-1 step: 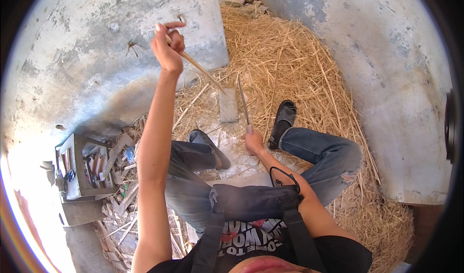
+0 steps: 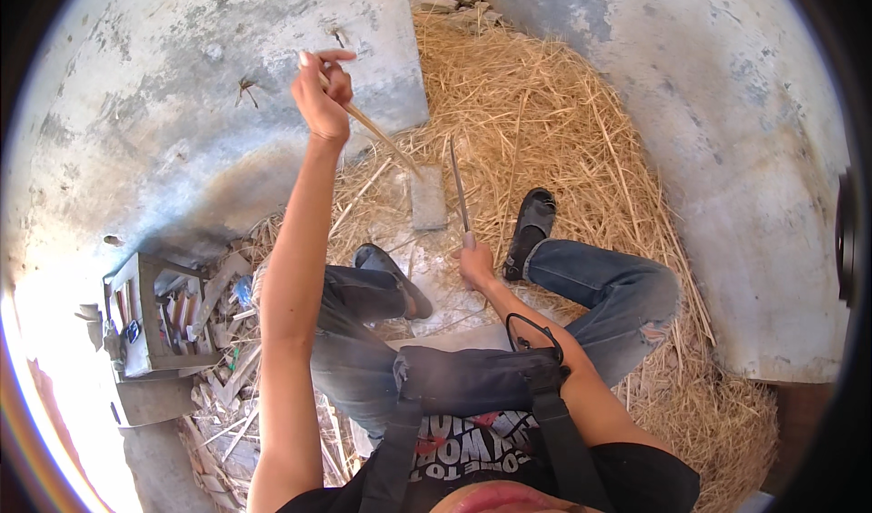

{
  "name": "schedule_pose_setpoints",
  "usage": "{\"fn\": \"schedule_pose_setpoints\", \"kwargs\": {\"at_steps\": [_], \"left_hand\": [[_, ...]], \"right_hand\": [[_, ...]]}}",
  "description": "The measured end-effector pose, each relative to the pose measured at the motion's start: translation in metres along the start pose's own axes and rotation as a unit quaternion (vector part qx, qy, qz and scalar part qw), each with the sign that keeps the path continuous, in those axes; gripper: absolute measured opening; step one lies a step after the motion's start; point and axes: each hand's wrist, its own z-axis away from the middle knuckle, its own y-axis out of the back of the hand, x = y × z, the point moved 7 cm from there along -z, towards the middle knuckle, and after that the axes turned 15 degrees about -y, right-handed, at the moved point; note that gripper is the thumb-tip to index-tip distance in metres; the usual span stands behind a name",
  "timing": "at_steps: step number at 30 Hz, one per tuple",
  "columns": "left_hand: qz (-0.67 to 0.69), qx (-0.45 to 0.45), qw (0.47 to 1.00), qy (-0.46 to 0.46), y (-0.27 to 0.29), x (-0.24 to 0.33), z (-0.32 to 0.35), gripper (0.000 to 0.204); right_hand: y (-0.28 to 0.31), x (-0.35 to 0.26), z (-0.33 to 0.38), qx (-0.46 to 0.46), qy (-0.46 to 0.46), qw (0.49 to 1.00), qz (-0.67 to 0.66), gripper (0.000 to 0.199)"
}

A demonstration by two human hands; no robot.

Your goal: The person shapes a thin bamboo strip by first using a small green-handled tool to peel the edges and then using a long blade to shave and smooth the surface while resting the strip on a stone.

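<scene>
Left grip (image 2: 324,99) holds a slender wooden strip (image 2: 377,132), slanting down to the grey rectangular block (image 2: 429,201); contact unclear. Right grip (image 2: 475,266) clasps a long-bladed knife (image 2: 460,190) beside the block. Judged step: positioning strip for trimming; next move calls for steady strip, controlled blade.

"Any lettering to be seen in here?"

"Bold pale capitals (image 2: 468,463) run in rows across a black T-shirt (image 2: 649,468), lower centre of the frame, with red shapes (image 2: 486,419) among them."

"Is the print in full view?"

"Only partly: dark straps (image 2: 565,445) run down on either side, and some letters are hidden from sight."
</scene>
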Motion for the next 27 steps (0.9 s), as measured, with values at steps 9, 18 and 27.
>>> {"fn": "schedule_pose_setpoints", "kwargs": {"at_steps": [9, 18, 27], "left_hand": [[-0.031, 0.109, 0.992, 0.052, 0.008, -0.039, 0.030, 0.065], [-0.060, 0.071, 0.992, -0.090, -0.009, -0.009, -0.019, 0.032], [0.014, 0.255, 0.964, -0.080, -0.011, -0.026, -0.026, 0.030]], "right_hand": [[0.029, -0.134, 0.065, -0.218, 0.030, 0.958, -0.182, 0.023], [0.034, -0.153, 0.139, -0.264, -0.063, 0.959, -0.086, 0.026], [0.063, -0.214, 0.170, -0.142, 0.124, 0.981, -0.055, 0.028]]}}
